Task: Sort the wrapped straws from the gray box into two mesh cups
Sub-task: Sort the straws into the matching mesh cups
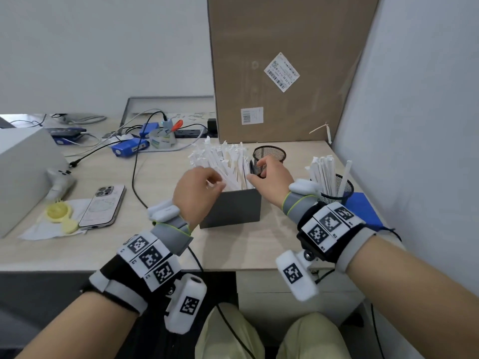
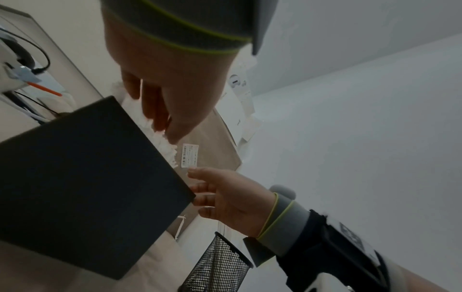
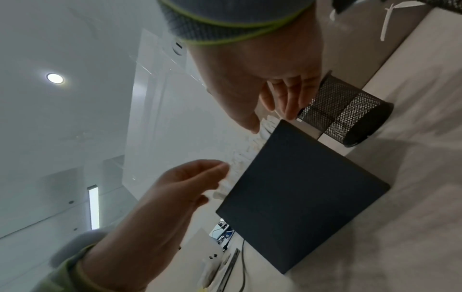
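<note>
A: Well, where are the wrapped straws [image 1: 228, 161]?

B: Most stand in the gray box [image 1: 232, 208] on the table [image 1: 160, 244]. Some more stand in the near mesh cup [image 1: 339, 189] on the right. The far mesh cup [image 1: 269, 154] sits just behind the box (I can't tell if anything is in it).

A: What do the hands do?

B: The left hand [image 1: 197, 189] is at the left side of the box top, its fingers curled in among the straw tips. It seems to pinch one, but I can't tell for sure. The right hand [image 1: 270, 177] is at the right side, with its fingers bent loosely over the straws; I can't tell if it grips one either.

A: Any words to read?

B: The big cardboard box [image 1: 285, 60] behind has two white labels [image 1: 281, 72] with bar codes. The print is too small to read.
</note>
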`<action>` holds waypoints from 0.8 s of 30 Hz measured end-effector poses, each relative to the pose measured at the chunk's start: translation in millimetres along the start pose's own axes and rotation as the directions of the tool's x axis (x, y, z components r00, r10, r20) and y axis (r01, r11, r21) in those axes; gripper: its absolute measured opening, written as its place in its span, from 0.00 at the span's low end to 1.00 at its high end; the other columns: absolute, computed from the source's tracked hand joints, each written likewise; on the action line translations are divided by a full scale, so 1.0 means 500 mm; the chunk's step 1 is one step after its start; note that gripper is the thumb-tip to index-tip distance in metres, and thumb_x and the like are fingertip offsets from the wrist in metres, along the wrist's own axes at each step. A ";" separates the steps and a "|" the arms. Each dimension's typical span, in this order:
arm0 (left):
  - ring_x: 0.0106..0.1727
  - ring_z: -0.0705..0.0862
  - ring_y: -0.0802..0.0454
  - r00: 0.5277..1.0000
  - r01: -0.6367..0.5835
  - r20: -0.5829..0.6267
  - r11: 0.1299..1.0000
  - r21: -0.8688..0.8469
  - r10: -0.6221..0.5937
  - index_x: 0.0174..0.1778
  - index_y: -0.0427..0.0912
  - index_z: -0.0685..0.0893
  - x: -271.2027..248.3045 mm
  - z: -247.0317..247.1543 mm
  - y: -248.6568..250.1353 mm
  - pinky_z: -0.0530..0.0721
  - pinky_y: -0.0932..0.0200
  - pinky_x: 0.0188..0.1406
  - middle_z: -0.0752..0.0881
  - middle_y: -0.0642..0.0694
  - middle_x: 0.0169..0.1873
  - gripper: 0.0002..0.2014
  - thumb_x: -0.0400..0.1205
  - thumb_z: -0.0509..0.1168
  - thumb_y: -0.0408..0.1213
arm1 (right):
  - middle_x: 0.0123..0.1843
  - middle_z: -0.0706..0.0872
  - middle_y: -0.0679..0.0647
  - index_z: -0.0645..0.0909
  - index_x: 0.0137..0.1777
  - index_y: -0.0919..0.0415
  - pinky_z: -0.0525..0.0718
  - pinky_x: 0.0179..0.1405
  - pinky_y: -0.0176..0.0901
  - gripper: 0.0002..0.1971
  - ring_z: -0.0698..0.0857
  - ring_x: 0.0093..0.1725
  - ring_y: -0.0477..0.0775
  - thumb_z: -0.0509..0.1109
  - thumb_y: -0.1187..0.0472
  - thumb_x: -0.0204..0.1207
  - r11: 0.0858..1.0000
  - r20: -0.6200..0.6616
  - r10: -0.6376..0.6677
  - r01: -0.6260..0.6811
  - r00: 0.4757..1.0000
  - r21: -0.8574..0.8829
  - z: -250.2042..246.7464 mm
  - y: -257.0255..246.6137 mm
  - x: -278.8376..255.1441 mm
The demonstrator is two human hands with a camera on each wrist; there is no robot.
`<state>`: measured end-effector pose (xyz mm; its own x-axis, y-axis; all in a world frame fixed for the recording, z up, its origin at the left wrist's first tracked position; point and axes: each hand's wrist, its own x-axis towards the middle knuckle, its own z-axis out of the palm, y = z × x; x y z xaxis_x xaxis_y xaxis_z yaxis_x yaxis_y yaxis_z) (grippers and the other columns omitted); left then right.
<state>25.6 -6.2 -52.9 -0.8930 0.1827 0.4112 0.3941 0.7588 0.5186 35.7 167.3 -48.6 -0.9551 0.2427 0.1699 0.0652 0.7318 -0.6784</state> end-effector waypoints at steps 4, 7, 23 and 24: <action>0.59 0.78 0.44 0.936 0.234 -0.248 0.968 -0.085 -0.248 0.59 0.43 0.78 -0.002 -0.009 -0.025 0.79 0.46 0.59 0.78 0.42 0.57 0.23 0.72 0.75 0.47 | 0.65 0.78 0.60 0.71 0.68 0.60 0.72 0.50 0.43 0.22 0.80 0.61 0.61 0.69 0.55 0.75 0.998 0.022 0.037 -0.036 0.999 -0.049 0.029 0.005 0.019; 0.71 0.73 0.41 0.894 0.434 -0.037 0.885 -0.169 -0.446 0.75 0.42 0.66 0.002 -0.003 -0.045 0.75 0.41 0.69 0.70 0.40 0.72 0.40 0.71 0.74 0.54 | 0.60 0.81 0.61 0.71 0.68 0.60 0.70 0.45 0.42 0.21 0.81 0.55 0.62 0.67 0.58 0.76 0.997 0.022 0.060 -0.059 0.998 -0.040 0.041 0.007 0.023; 0.76 0.65 0.37 0.936 0.337 0.093 0.940 0.053 -0.340 0.72 0.39 0.75 0.057 0.039 -0.008 0.68 0.46 0.72 0.69 0.38 0.75 0.28 0.79 0.67 0.50 | 0.45 0.80 0.60 0.75 0.45 0.62 0.69 0.41 0.42 0.04 0.77 0.45 0.62 0.60 0.64 0.77 0.983 0.193 0.094 -0.060 0.977 -0.171 0.027 0.003 0.032; 0.75 0.66 0.38 0.946 0.314 0.064 0.946 0.078 -0.319 0.70 0.39 0.77 0.059 0.043 -0.002 0.69 0.46 0.70 0.70 0.39 0.74 0.27 0.78 0.67 0.50 | 0.44 0.79 0.59 0.74 0.44 0.61 0.68 0.41 0.42 0.03 0.76 0.44 0.61 0.60 0.64 0.77 0.983 0.193 0.097 -0.064 0.976 -0.173 0.026 0.002 0.032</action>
<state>-5.7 11.8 -57.7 -0.9840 -0.0291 0.1759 0.0759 0.8241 0.5614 16.6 163.8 -56.1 -0.9820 0.1849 -0.0383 0.1748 0.8138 -0.5543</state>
